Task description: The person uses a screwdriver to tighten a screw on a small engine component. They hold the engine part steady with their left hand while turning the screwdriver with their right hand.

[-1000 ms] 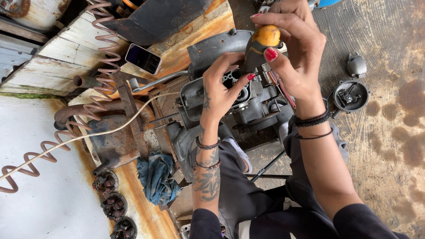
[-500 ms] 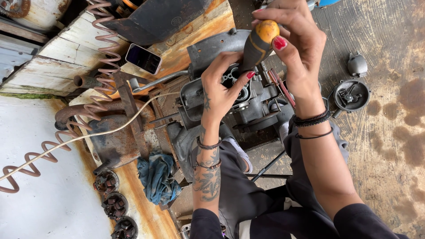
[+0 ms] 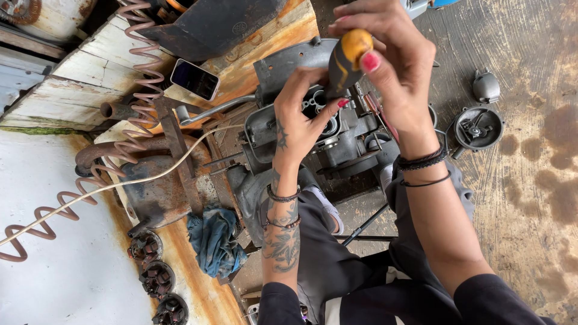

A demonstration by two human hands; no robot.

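The right hand (image 3: 391, 66) is gripping the screwdriver (image 3: 346, 57) with closed fingers; the left hand (image 3: 301, 120) is pinching its shaft over the engine (image 3: 337, 144).

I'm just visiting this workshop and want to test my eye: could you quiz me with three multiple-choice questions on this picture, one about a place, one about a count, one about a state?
1. Where does the blue rag lie?
A. on the wooden bench edge, left of the left forearm
B. over the engine part
C. on the round cover

2. How many round dark toothed parts sit in a row at the lower left?
A. one
B. three
C. six

3. What is the right hand doing?
A. lying flat, open
B. gripping the yellow-and-black screwdriver handle
C. holding the phone

Answers: 1 A, the rag lies on the bench beside the left hand's forearm. 2 B, three show. 3 B, its fingers wrap the handle above the grey engine part.
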